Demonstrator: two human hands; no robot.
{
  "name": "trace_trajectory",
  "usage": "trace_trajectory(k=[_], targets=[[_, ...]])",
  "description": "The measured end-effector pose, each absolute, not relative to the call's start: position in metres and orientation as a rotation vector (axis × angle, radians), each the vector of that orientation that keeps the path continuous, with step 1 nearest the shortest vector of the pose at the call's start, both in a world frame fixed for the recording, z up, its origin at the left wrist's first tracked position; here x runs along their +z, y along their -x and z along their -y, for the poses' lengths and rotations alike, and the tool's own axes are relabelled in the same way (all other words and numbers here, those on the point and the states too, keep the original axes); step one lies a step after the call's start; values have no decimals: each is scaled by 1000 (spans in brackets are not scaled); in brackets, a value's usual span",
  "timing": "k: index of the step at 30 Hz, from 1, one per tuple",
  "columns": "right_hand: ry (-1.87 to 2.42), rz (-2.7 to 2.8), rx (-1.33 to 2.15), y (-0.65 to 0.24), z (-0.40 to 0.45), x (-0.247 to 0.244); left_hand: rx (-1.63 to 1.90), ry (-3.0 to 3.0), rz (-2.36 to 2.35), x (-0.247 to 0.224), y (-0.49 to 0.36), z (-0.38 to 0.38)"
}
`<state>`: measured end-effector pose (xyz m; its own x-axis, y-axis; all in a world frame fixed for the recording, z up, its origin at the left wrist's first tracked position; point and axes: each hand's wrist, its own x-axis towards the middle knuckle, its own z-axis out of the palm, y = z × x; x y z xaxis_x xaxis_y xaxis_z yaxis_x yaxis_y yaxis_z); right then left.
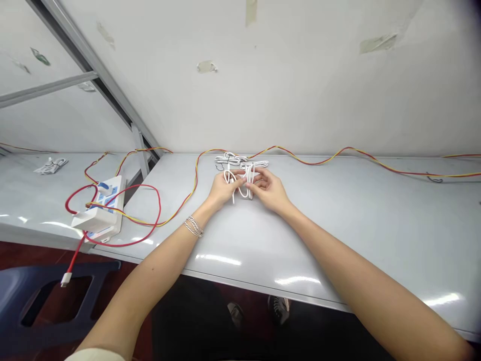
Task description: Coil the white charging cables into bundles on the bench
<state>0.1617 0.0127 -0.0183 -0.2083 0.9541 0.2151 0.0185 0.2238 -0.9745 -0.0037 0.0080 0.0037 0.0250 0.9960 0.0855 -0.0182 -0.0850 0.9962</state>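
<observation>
A coiled white cable (pixel 250 181) is between my two hands, just above the grey tabletop. My left hand (pixel 222 189) pinches it from the left, with a loop and a loose end hanging by the fingers. From the other side, my right hand (pixel 271 189) grips the same coil between thumb and fingers. Right behind my hands lie two more white cable bundles, one on the left (pixel 232 159) and one on the right (pixel 259 164). A thin black tie (pixel 220 167) shows beside the left bundle.
A white power strip (pixel 116 200) with plugs and a looped red cable (pixel 159 200) sits at the left. Twisted red and yellow wire (pixel 319 162) runs along the table's back by the wall. Another white cable bundle (pixel 52 166) lies far left. A blue stool (pixel 86 296) stands below.
</observation>
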Motion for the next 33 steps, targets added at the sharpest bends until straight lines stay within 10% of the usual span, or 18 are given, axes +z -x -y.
trace_trajectory(k=[33], targets=[[765,1551,1407,-163,-8,-9,1206,-1350,-1104,0,6,-10]])
